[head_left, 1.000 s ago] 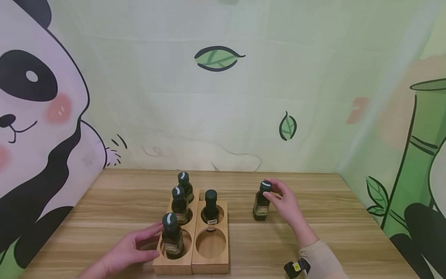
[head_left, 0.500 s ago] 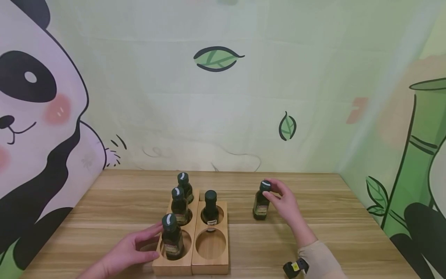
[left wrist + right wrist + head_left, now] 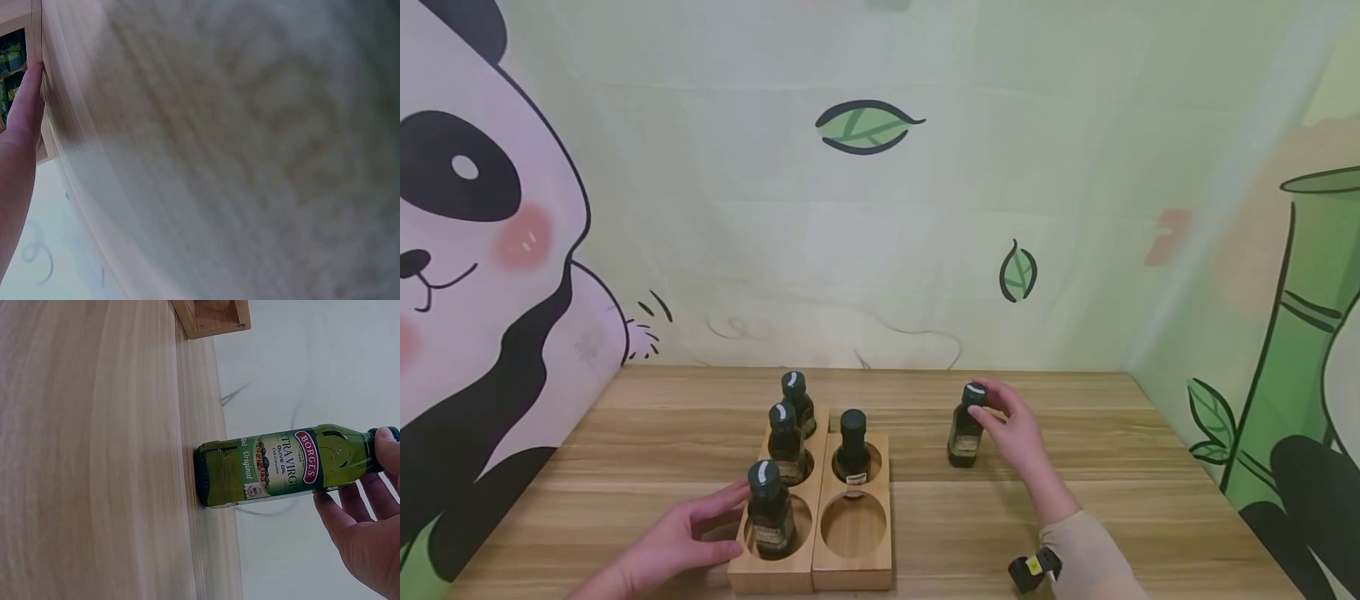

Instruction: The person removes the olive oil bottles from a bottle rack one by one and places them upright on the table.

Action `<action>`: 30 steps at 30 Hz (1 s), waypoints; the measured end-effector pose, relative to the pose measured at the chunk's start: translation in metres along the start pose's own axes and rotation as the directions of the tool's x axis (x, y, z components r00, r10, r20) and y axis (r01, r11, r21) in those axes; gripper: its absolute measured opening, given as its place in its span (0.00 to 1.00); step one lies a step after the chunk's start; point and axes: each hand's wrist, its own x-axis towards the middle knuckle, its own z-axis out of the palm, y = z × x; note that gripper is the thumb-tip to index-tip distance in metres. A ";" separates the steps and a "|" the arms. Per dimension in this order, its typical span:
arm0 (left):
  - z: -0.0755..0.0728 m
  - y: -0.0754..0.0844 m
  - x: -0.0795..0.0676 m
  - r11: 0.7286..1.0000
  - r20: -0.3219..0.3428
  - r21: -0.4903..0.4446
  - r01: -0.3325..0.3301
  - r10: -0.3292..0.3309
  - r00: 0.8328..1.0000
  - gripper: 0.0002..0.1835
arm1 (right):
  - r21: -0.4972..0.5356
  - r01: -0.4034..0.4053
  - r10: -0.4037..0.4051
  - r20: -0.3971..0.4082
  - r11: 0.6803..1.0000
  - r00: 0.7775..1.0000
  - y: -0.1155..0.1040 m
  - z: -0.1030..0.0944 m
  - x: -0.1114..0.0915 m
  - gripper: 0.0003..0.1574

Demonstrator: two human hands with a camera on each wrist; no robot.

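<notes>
In the head view my right hand (image 3: 1011, 429) pinches a green glass olive oil bottle (image 3: 964, 435) at its cap and neck, thumb in front. The right wrist view shows the label of the upright olive oil bottle (image 3: 281, 465), its base close over the table. My left hand (image 3: 681, 537) rests against the left side of a wooden bottle rack (image 3: 775, 577), fingers extended along it. Three dark bottles stand in this rack's round wells, the nearest bottle (image 3: 771, 521) beside my fingertips. A second wooden block (image 3: 853, 577) adjoins it, with one bottle (image 3: 853, 446) in its rear well.
The wood-grain table (image 3: 940, 542) ends at a printed backdrop (image 3: 880, 250) with panda and leaf drawings. The second block's front well (image 3: 853, 525) shows its bare wooden floor. A small black device (image 3: 1033, 571) sits at my right wrist.
Over the last half second the bottle in my right hand has shifted slightly away from me and to the right. My left hand and the rack have stayed put.
</notes>
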 end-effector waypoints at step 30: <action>-0.001 0.000 0.000 1.000 0.004 -0.008 0.025 -0.025 1.000 0.36 | -0.228 0.343 -0.381 -0.148 0.911 0.913 -0.020 -0.008 -0.027 0.34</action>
